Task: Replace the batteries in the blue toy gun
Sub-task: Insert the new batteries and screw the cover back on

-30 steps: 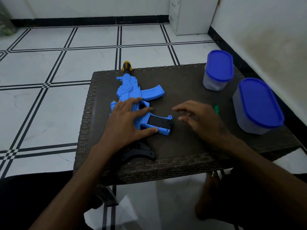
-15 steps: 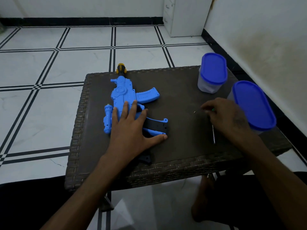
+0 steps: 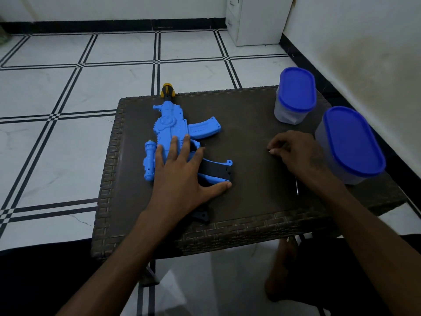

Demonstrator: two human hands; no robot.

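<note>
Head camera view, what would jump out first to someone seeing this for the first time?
The bright blue toy gun lies flat on the left part of the dark woven table, with the left hand spread flat over its rear half. Two containers with vivid blue lids stand along the right edge, the far container and the near container. The right hand rests curled beside the near one.

Left hand (image 3: 180, 179) flat, palm down, fingers spread toward 12 o'clock, thumb out toward 3. Right hand (image 3: 296, 153) at 3 o'clock, knuckles up, fingertips (image 3: 272, 151) pinched together.
</note>
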